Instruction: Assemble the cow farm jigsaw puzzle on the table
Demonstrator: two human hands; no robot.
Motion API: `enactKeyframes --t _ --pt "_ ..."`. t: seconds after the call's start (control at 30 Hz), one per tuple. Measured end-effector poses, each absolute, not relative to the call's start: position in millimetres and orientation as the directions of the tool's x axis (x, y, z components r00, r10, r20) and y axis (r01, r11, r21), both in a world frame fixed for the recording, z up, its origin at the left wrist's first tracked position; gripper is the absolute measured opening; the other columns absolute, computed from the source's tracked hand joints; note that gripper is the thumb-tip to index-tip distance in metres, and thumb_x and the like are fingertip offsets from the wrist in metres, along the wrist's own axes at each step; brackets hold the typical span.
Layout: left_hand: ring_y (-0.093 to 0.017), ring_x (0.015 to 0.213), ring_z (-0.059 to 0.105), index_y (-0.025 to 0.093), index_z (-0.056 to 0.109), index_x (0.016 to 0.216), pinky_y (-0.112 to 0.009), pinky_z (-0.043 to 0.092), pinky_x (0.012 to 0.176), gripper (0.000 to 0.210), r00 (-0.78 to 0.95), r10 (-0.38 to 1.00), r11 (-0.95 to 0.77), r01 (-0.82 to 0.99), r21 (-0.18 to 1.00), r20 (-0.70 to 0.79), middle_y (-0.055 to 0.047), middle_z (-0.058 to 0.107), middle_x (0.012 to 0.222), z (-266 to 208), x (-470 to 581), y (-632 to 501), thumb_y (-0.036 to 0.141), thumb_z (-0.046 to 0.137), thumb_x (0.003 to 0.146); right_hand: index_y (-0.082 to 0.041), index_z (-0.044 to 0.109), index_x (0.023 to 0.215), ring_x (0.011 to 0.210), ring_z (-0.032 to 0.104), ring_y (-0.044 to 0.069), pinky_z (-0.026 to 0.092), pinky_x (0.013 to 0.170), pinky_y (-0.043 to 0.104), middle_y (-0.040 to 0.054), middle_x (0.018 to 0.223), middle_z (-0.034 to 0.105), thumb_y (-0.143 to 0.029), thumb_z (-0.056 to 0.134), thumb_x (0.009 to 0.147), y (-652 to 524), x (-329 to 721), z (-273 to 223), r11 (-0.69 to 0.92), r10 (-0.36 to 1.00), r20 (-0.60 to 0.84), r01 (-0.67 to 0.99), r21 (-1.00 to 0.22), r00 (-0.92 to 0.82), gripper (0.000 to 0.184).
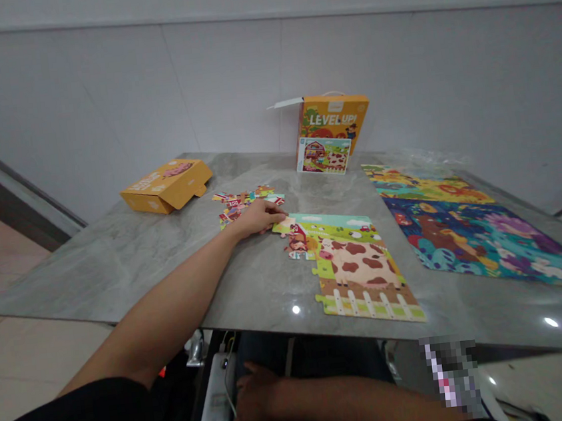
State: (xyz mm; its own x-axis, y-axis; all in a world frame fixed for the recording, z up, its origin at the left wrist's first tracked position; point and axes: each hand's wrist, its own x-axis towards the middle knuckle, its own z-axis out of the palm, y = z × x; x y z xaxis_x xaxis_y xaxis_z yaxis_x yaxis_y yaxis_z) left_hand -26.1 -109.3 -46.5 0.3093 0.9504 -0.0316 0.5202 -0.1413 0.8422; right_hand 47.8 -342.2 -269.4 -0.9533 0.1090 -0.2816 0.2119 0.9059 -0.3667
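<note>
My left hand (257,217) reaches over the table, its fingers closed at a puzzle piece (281,224) on the upper-left corner of a partly joined farm puzzle (359,262). That puzzle shows a spotted cow, a white fence and a barn; its left edge is uneven with open tabs. Loose puzzle pieces (234,205) lie in a heap just behind and left of this hand, partly hidden by it. My right hand (255,395) rests low on my lap, below the table edge, fingers apart and holding nothing that I can see.
A finished-looking colourful puzzle (469,237) lies to the right. An orange "LEVEL UP!" box (333,108) stands at the back with a farm picture card (324,156) leaning on it. An orange box (168,185) lies at the left. Clear plastic wrap (431,158) is at the back right.
</note>
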Motion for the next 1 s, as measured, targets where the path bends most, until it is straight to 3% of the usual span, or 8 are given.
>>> enactKeyframes --t 0.07,0.17,0.3,0.4,0.5,0.6,0.73,1.0 --pt "-0.005 0.035 0.04 0.007 0.073 0.095 -0.017 0.03 0.038 0.018 0.323 0.945 -0.127 0.517 0.847 -0.056 0.005 0.051 0.046 -45.7 -27.3 -109.6 0.02 0.064 0.087 -0.018 0.064 0.053 0.085 0.073 0.029 0.056 0.087 0.053 0.0047 0.077 0.076 -0.021 0.079 0.066 -339.2 67.8 -232.8 0.907 0.083 -0.45 0.255 -0.336 -0.889 0.02" --pt "-0.006 0.036 0.044 0.008 0.073 0.091 -0.017 0.034 0.04 0.015 0.337 0.937 -0.099 0.515 0.851 -0.095 0.004 0.053 0.046 -44.8 -29.1 -108.5 0.021 0.065 0.086 -0.015 0.076 0.083 0.081 0.073 0.032 0.059 0.07 0.044 0.0125 0.087 0.076 -0.028 0.072 0.077 -335.3 110.2 -151.6 0.879 0.149 -0.405 0.309 -0.364 -0.902 0.015" --pt "-0.007 0.036 0.047 0.01 0.069 0.076 -0.018 0.035 0.04 0.014 0.343 0.931 -0.078 0.524 0.848 -0.126 0.002 0.056 0.045 -43.5 -31.0 -106.9 0.021 0.067 0.085 -0.023 0.074 0.098 0.074 0.071 0.019 0.053 0.064 0.028 0.0033 0.086 0.076 -0.028 0.056 0.092 -312.8 168.0 -31.6 0.819 0.06 -0.126 0.121 -0.56 -0.99 0.02" --pt "-0.007 0.036 0.047 0.011 0.067 0.069 -0.018 0.033 0.039 0.017 0.361 0.923 -0.082 0.526 0.847 -0.135 0.002 0.055 0.043 -42.5 -31.7 -107.1 0.022 0.07 0.082 -0.027 0.074 0.089 0.067 0.065 0.014 0.046 0.066 0.025 -0.0008 0.074 0.072 -0.03 0.046 0.097 -261.6 195.9 14.6 0.796 0.262 -0.027 0.232 -0.559 -0.965 0.029" --pt "-0.008 0.037 0.048 0.012 0.067 0.071 -0.018 0.033 0.04 0.019 0.384 0.913 -0.087 0.514 0.853 -0.139 0.003 0.055 0.043 -42.1 -32.0 -107.9 0.028 0.072 0.081 -0.02 0.072 0.077 0.06 0.059 0.014 0.04 0.062 0.027 0.0032 0.067 0.067 -0.037 0.045 0.096 -188.4 211.5 3.8 0.802 0.566 0.145 0.501 -0.326 -0.812 0.037" --pt "-0.008 0.039 0.05 0.012 0.066 0.074 -0.017 0.037 0.04 0.023 0.399 0.905 -0.083 0.501 0.862 -0.145 0.003 0.057 0.046 -43.0 -32.7 -107.6 0.033 0.072 0.08 -0.016 0.072 0.077 0.057 0.056 0.014 0.037 0.06 0.026 0.0059 0.068 0.069 -0.033 0.045 0.095 -125.4 223.0 -35.0 0.68 0.731 0.263 0.701 -0.215 -0.63 0.036" --pt "-0.01 0.04 0.054 0.013 0.065 0.079 -0.018 0.042 0.041 0.023 0.407 0.897 -0.061 0.502 0.863 -0.174 0.001 0.06 0.05 -44.8 -35.3 -104.7 0.035 0.07 0.081 -0.015 0.074 0.099 0.061 0.061 0.015 0.04 0.063 0.025 0.0053 0.074 0.073 -0.025 0.049 0.091 -93.3 231.1 -70.4 0.623 0.777 0.346 0.724 -0.296 -0.526 0.028" --pt "-0.009 0.042 0.055 0.014 0.066 0.088 -0.018 0.041 0.039 0.02 0.375 0.904 -0.033 0.539 0.842 -0.205 0.003 0.06 0.054 -40.1 -41.8 -103.0 0.032 0.071 0.08 -0.018 0.076 0.098 0.078 0.069 0.019 0.044 0.072 0.027 0.006 0.091 0.077 -0.022 0.051 0.09 -97.8 232.4 -68.4 0.687 0.726 0.307 0.669 -0.285 -0.615 0.026"
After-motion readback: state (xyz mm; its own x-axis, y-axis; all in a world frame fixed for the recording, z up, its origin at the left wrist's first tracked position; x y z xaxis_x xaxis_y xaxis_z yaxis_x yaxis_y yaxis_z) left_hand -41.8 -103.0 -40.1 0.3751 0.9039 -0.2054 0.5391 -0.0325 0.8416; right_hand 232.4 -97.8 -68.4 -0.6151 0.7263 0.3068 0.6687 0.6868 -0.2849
